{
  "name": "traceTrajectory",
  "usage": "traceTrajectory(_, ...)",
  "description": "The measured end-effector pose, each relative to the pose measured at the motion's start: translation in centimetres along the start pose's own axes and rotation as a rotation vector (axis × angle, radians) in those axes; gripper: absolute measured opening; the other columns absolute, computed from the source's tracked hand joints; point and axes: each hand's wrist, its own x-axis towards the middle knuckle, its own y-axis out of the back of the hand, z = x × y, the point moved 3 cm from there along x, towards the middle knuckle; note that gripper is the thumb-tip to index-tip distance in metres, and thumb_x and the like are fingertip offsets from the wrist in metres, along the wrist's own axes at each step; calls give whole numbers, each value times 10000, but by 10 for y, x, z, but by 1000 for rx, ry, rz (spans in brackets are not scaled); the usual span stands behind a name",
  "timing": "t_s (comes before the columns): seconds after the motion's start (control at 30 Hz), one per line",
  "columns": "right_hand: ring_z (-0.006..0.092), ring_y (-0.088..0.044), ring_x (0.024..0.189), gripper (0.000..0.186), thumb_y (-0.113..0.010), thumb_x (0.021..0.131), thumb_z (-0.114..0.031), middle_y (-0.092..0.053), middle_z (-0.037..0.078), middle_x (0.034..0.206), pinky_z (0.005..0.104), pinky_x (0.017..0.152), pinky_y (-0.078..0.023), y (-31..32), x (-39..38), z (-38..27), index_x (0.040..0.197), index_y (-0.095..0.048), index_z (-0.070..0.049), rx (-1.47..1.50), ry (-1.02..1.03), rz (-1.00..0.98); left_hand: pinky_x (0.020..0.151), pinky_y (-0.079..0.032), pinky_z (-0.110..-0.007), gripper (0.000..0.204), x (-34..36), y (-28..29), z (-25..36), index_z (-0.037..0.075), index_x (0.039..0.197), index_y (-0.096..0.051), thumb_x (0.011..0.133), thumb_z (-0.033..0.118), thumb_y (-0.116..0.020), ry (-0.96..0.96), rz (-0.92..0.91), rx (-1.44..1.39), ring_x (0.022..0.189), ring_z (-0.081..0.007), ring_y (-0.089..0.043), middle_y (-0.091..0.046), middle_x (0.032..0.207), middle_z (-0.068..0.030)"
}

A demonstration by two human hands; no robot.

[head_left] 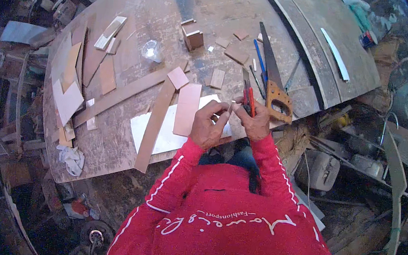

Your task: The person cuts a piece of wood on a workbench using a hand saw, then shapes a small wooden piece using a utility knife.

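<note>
Near the table's front edge my two hands almost meet. My left hand (209, 123) pinches a small thin sliver of wood (231, 106) between thumb and fingertips. My right hand (254, 120) has its fingers closed around a red and black utility knife (249, 100), its blade pointing away from me. The right thumb and fingertip also seem to touch the sliver. Under and beside my left hand lie a white sheet (164, 132) and a pinkish rectangular board (187, 108). A handsaw (273, 67) with a wooden handle rests just right of my right hand.
Long brown strips (154, 127) cross the worn wooden table (107, 152). Beyond my hands stand a small open wooden box (193, 39) and a clear plastic cup (152, 51). Offcuts (68, 96) and a crumpled cloth (70, 159) lie left; a white strip (335, 54) lies right.
</note>
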Motion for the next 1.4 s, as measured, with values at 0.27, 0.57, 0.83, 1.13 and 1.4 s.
traceTrajectory(0.27, 70, -541, 680, 225, -718, 845, -197, -620, 8, 735, 241, 627, -453, -7, 9, 17, 962, -680, -8, -38, -122, -181, 626, -484, -256, 300, -3, 0, -25, -15, 1157, -575, 880, 91, -620, 194, -142, -154, 727, -105, -597, -651, 793, -59)
traceTrajectory(0.57, 109, -508, 639, 284, -579, 934, -273, -552, 20, 683, 282, 593, -435, -7, -14, 68, 939, -644, 3, 19, -244, -65, 600, -495, -262, 263, -3, 5, -68, -34, 1134, -556, 893, 63, -593, 355, 78, -354, 690, -135, -632, -699, 866, -109)
traceTrajectory(0.83, 123, -514, 626, 415, -453, 998, -378, -551, 37, 685, 282, 582, -413, -22, -38, 105, 949, -645, -14, -238, -173, -126, 643, -509, -301, 89, -13, 11, -108, -5, 931, -630, 857, 43, -621, 120, 453, 82, 736, -191, -638, -649, 824, -108)
traceTrajectory(1.13, 476, -617, 820, 418, -427, 981, -389, -647, 274, 854, 523, 743, -478, -38, -48, 78, 1022, -616, -19, -432, -175, -217, 639, -502, -345, 76, -31, 0, -100, -11, 876, -613, 812, -16, -653, -117, 554, 269, 697, -275, -617, -595, 797, -146)
traceTrajectory(1.4, 476, -627, 840, 430, -387, 987, -389, -645, 299, 869, 544, 754, -482, -39, -51, 95, 1004, -608, -21, -519, -138, -209, 624, -501, -348, 73, -31, -4, -95, -14, 857, -601, 806, -24, -652, -153, 563, 308, 687, -278, -615, -583, 780, -149)
